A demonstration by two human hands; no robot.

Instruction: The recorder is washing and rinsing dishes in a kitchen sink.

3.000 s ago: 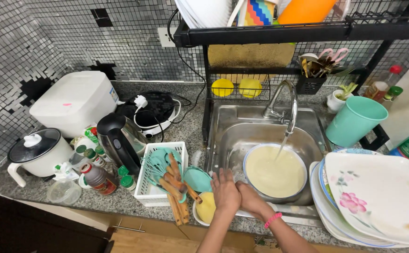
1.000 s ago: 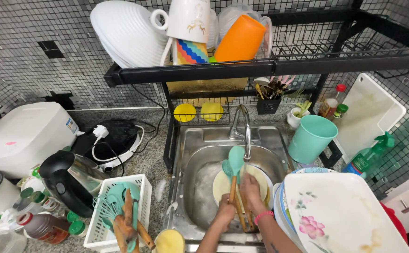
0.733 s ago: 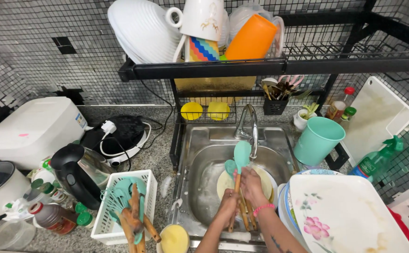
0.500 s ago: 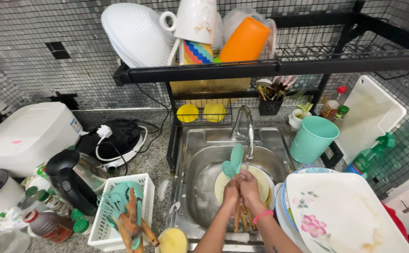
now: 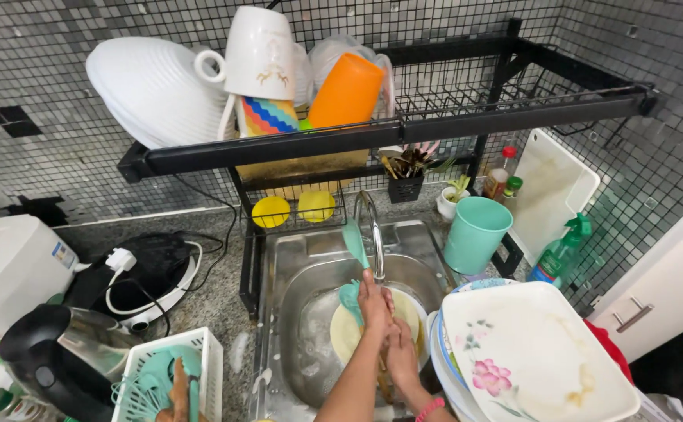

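Teal silicone spatula (image 5: 354,244) stood near upright over the steel sink (image 5: 310,266), blade up by the tap (image 5: 370,227), long axis running roughly top to bottom, tilted a touch left at the head, handle end down in the fingers. Left hand (image 5: 374,301) was wrapped closed round a bunch of utensils incl. that spatula and a second teal piece (image 5: 349,295) low beside the knuckles. Right hand (image 5: 401,350) sat just below and touching the left, fingers curled closed on wooden handles (image 5: 384,380) sticking down toward the person; exactly what it gripped, can't tell beyond that. Both hands hovered over a pale yellow plate (image 5: 348,334) lying flat in the sink basin w/ soapy water around it. Right of the sink, a stack of floral plates (image 5: 529,359) on the surface, a teal cup (image 5: 476,234) behind them. Left side: white basket (image 5: 205,359) w/ more teal tools, black kettle (image 5: 52,367). Overhead rack (image 5: 404,129) carried an orange cup (image 5: 348,90), white mug (image 5: 260,55), white bowl (image 5: 154,90).
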